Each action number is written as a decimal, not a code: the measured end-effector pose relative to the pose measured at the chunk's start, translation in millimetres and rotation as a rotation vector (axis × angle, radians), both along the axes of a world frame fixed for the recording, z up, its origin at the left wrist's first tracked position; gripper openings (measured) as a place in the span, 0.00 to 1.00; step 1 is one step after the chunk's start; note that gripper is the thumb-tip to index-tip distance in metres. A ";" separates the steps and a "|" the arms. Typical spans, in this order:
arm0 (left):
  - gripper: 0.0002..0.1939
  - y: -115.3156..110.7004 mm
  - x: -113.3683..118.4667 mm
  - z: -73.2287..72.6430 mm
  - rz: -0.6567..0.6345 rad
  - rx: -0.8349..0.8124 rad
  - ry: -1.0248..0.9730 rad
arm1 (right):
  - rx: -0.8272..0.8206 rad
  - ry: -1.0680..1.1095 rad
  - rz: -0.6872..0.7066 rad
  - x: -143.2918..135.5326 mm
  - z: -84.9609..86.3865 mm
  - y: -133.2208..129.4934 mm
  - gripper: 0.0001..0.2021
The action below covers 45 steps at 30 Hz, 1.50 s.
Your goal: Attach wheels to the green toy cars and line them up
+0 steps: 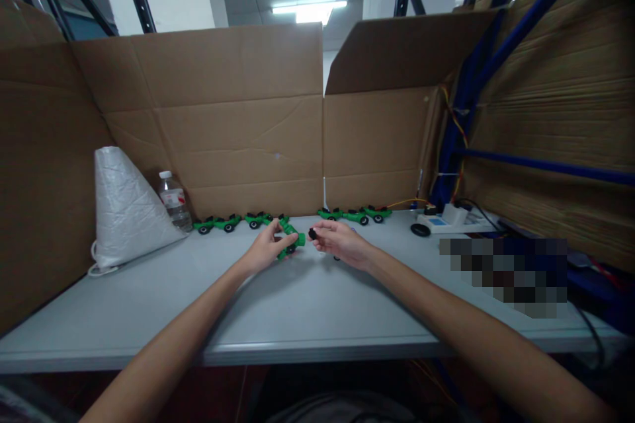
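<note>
Above the middle of a pale table, a person's two bare hands face each other, near but apart. The left hand is closed on a green toy car, thumb and fingers around its body, a grip that seems to steady it with one end toward the other hand. The right hand pinches a small black piece by its edge between thumb and fingertips, which leaves the side toward the car exposed; the piece is just beside the car, too small to identify. Along the table's back stand more green cars, a left group and a right group, probably set there out of the arms' way. At left, a silvery bag leans beside a clear bottle. At right, a power strip lies near a blue frame. Cardboard panels enclose the table, perhaps as a screen.
</note>
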<state>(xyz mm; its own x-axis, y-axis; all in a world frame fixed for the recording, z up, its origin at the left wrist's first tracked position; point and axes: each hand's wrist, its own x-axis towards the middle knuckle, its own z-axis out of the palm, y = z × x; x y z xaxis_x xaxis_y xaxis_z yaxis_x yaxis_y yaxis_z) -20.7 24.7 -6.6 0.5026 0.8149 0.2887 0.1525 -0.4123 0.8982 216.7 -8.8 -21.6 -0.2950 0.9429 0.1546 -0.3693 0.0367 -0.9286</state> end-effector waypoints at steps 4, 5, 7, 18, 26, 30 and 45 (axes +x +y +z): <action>0.26 -5.2 2.4 4.0 -0.018 0.007 0.000 | -0.041 0.021 0.042 2.3 3.2 -2.6 0.14; 0.26 -6.3 2.7 4.8 -0.025 0.003 -0.005 | -0.044 0.022 0.052 2.4 3.3 -2.6 0.14; 0.26 -7.7 3.0 5.8 -0.038 -0.012 -0.026 | -0.045 0.024 0.061 2.4 3.1 -2.0 0.15; 0.27 -3.6 3.0 5.1 -0.063 -0.036 -0.026 | 0.041 0.027 0.119 3.0 -1.3 -2.5 0.19; 0.33 -2.3 1.5 3.8 -0.071 -0.084 -0.046 | 0.086 -0.059 0.003 0.0 -3.2 1.7 0.19; 0.34 2.2 0.3 2.0 -0.065 -0.079 -0.029 | 0.072 -0.128 -0.120 0.9 -5.9 7.3 0.18; 0.31 -5.6 2.4 7.8 -0.062 0.027 0.043 | 0.212 -0.117 -0.193 1.5 5.9 1.4 0.21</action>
<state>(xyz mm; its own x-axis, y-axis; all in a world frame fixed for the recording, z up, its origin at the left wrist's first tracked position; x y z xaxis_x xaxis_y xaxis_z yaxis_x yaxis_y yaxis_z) -18.3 19.1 1.1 0.5645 0.7738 0.2874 0.1635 -0.4461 0.8799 218.2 -7.3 -15.7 -0.1406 0.9335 0.3299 -0.2279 0.2938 -0.9283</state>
